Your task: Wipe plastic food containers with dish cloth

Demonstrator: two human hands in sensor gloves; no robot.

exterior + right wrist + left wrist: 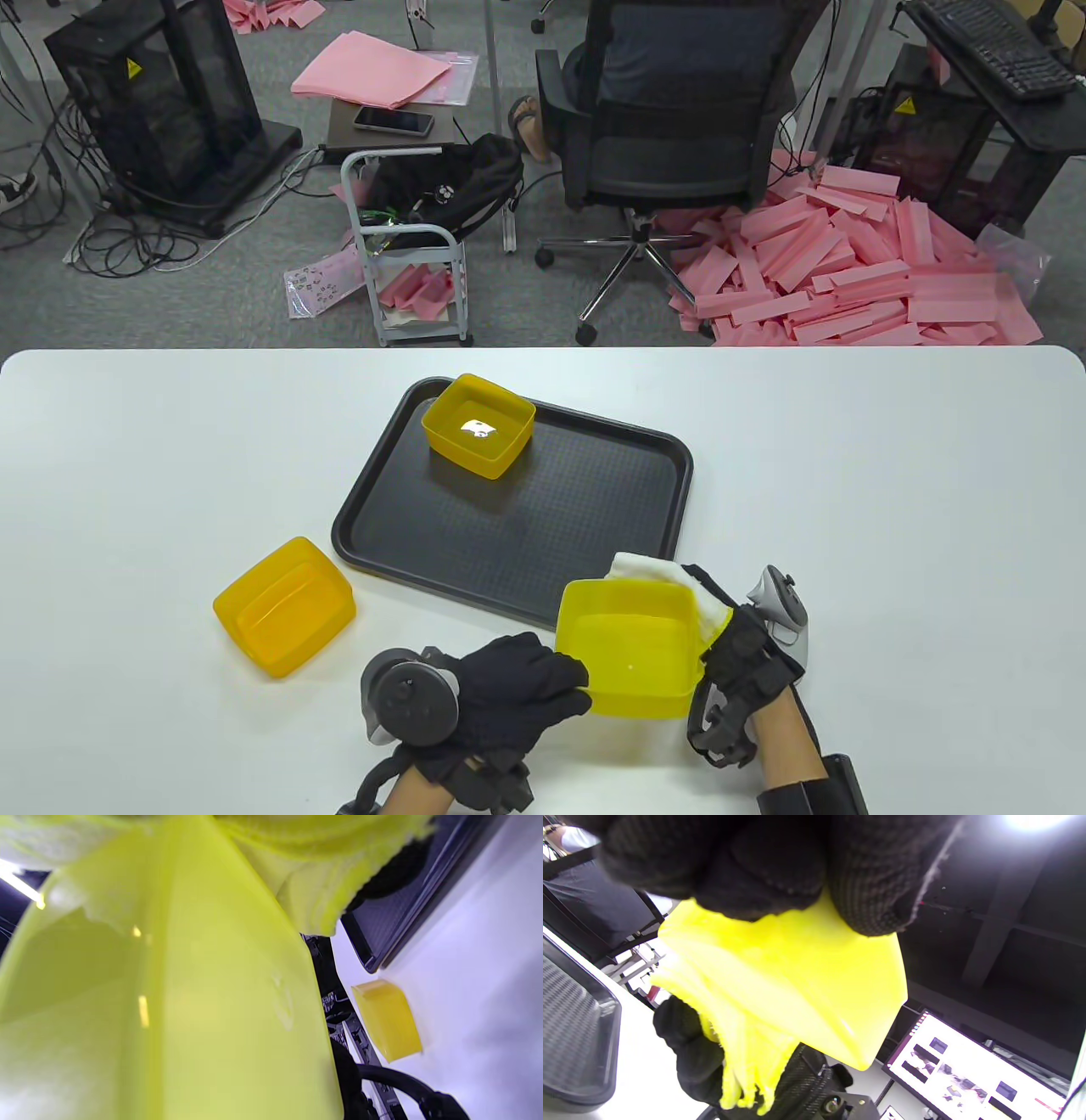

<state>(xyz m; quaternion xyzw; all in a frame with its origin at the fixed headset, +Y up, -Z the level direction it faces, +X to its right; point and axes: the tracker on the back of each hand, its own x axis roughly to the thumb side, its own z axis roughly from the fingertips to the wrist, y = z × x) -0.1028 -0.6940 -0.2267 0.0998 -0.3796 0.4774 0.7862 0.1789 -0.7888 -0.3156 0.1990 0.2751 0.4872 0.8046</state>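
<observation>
Both hands enter from the bottom edge of the table view, forearms bare above black gloves. Left hand (509,688): back up, tracker (407,696) strapped on it, fingers (564,679) curled over the near-left rim of a yellow container (628,654), a firm grip. Right hand (742,658): at the container's right side, tracker pointing up and away, fingers bunching a white cloth (653,570) against the far-right corner. Wrists level, set close together, one either side of the container.

Black knit gloves on left hand (509,688) and right hand (747,654) (grey trackers strapped on)
</observation>
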